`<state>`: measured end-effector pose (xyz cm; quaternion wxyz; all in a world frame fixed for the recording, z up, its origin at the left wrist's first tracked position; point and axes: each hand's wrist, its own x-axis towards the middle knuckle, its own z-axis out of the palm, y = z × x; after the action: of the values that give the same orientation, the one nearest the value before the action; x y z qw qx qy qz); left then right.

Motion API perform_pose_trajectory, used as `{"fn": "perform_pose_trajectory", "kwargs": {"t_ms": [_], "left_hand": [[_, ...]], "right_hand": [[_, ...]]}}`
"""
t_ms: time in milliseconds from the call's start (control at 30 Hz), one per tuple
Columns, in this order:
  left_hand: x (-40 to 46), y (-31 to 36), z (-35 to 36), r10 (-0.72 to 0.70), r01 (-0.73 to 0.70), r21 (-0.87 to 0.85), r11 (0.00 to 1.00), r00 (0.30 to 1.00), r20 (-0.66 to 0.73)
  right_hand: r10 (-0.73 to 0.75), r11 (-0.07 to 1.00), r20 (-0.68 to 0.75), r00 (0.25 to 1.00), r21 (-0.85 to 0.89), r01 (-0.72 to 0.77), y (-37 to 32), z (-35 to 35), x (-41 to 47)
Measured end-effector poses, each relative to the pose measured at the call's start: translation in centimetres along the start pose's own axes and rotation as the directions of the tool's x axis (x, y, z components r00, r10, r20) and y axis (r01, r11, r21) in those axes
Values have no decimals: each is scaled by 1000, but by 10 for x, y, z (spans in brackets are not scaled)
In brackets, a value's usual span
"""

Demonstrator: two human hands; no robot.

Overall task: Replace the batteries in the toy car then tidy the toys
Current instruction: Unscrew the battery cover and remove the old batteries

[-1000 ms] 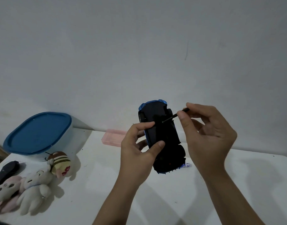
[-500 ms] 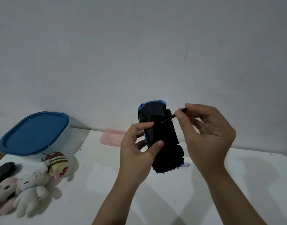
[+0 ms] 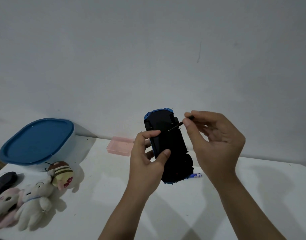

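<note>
I hold the toy car (image 3: 167, 146) underside-up above the desk (image 3: 252, 196): left hand (image 3: 147, 163) grips it steady, right hand (image 3: 216, 141) pinches the screwdriver (image 3: 179, 125), tip on the underside, presumably the battery-cover screw.

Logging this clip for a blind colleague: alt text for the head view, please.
A left hand holds a blue toy car underside-up above a white table while the right hand pinches a small screwdriver against it. Plush toys lie at left.

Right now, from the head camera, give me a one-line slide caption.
Left hand holds the upturned toy car while the right hand works a small screwdriver into its underside.
</note>
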<state>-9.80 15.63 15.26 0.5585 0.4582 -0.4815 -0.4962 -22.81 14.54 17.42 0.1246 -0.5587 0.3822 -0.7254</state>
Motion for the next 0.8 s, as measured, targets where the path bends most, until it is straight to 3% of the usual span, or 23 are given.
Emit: {"fn": "perform_pose_trajectory", "kwargs": {"t_ms": [133,800], "left_hand": [[0,0,0,-7,7,2,1000,1000,-2],[-2,-4,0,-16,17,29,999,1000,-19]], "right_hand": [[32,999,59,998,9,-33,0,0,1],[97,992,93,991,71,-103,4,1,-3]]}}
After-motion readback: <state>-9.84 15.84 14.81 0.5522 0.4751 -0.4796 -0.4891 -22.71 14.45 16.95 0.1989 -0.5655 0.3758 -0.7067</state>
